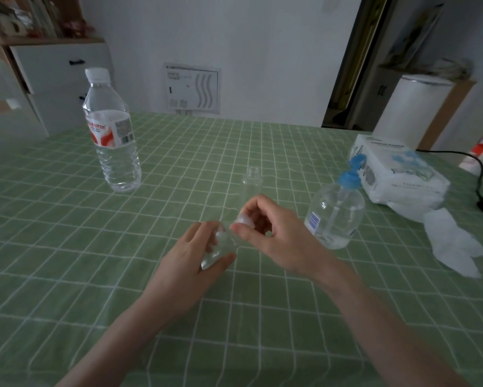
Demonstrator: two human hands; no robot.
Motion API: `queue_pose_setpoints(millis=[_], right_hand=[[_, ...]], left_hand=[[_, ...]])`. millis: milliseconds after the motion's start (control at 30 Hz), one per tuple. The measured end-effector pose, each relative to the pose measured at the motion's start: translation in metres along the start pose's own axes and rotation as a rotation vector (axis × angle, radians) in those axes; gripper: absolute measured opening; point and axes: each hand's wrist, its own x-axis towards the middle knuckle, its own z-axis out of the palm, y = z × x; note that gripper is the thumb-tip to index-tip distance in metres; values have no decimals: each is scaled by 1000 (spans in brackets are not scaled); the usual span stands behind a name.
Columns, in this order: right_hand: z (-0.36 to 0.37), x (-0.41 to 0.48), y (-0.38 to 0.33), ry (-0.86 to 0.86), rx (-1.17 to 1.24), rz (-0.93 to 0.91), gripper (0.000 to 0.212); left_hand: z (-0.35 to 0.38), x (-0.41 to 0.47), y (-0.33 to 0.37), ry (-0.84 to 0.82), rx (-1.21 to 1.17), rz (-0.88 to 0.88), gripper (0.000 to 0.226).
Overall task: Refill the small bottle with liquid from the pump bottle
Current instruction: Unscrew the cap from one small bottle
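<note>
Head camera, looking down at a table covered by a green checked tablecloth (67,247).

At the far left stands a large capped water bottle (112,129) with a red and white label. On the right side lies a white tissue pack (396,174), with a loose crumpled tissue (452,244) on the cloth in front of it. A black cable (480,174) runs along the far right edge. Behind the table are a white wall, a set of drawers at the left and a white cylindrical container (413,107) at the right.

The pump bottle (335,210), clear with a blue pump head, stands upright to the right of the hands, near the right wrist but apart from it. Just behind the hands an uncapped clear bottle (251,185) stands upright, its lower part hidden by the right hand's fingers.

Near the table's centre, the left hand (195,255) curls around the small bottle (218,247), which is clear and tilted, its top pointing toward the right hand. The right hand (265,227) pinches a white cap (244,220) at the bottle's top between thumb and fingers. Whether the cap is seated on the neck cannot be told.
</note>
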Motion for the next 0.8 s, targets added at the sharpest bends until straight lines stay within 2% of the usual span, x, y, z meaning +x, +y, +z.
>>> queue_pose_setpoints(millis=[67,200,333,433,533,633,767,800], right_hand=[[-3,-1,2,-13,16,-12,15],[0,-3,3,34,33,37,41],[-2,-4,6,-4,61,24,15],[-3,-3,5,-1,76,54,21],[-6,-2,6,-13,63,34,9],[-9,-3,7,-32,68,49,22],[-11,-3,7,-40,8,40,15],[-11,-4,6,-54,12,37,19]], left_hand=[[0,0,1,8,4,-3,39],[1,-1,3,19,2,-8,41],[2,-2,3,6,15,-16,45],[2,-1,2,8,12,-26,44],[2,0,2,15,10,-17,43],[3,1,2,20,7,-10,43],[3,2,1,14,9,-2,43],[3,3,1,11,9,0,43]])
